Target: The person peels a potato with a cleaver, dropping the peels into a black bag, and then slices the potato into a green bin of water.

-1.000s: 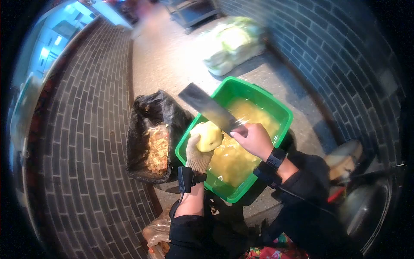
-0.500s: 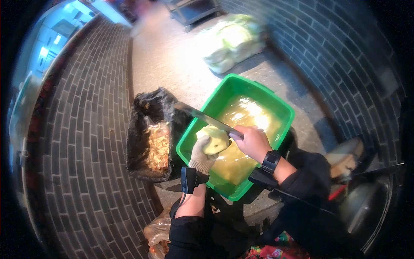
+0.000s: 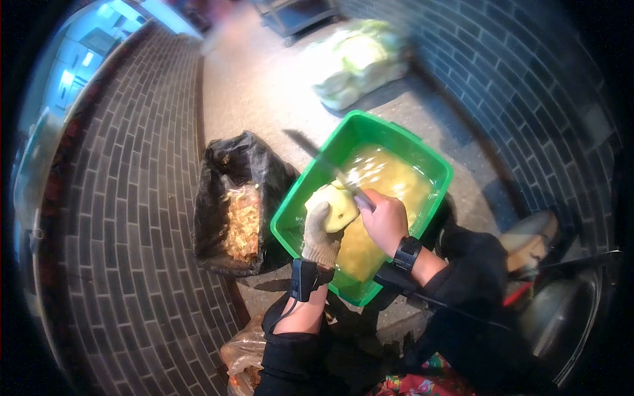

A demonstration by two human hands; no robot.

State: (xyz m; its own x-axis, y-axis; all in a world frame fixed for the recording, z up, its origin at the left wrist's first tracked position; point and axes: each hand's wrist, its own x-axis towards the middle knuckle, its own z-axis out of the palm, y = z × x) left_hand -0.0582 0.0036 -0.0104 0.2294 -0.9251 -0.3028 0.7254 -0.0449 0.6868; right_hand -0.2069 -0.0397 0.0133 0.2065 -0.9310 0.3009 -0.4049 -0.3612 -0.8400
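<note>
A peeled yellow potato point(image 3: 334, 208) with a small dark spot sits in my left hand point(image 3: 321, 237), which wears a whitish knitted glove. My bare right hand point(image 3: 387, 223) is closed round the handle of a knife point(image 3: 316, 152). Its long blade slants up and left, lying at the potato's upper right side. Both hands are over a green plastic tub point(image 3: 436, 181) of yellowish, rippling water point(image 3: 389, 173). Left of the tub stands a container lined with a black bag point(image 3: 214, 165), holding pale peelings point(image 3: 242, 228).
A wrapped bundle of pale green cabbages point(image 3: 360, 63) lies on the floor beyond the tub. Brick walls point(image 3: 132, 178) flank both sides. A clear plastic bag point(image 3: 241, 353) is at lower left; a round metal vessel point(image 3: 561, 317) is at lower right. A dark cart point(image 3: 297, 16) stands far back.
My left hand has shifted slightly right with the potato. The knife has turned steeper, its tip higher and further right, its blade now at the potato's upper right side.
</note>
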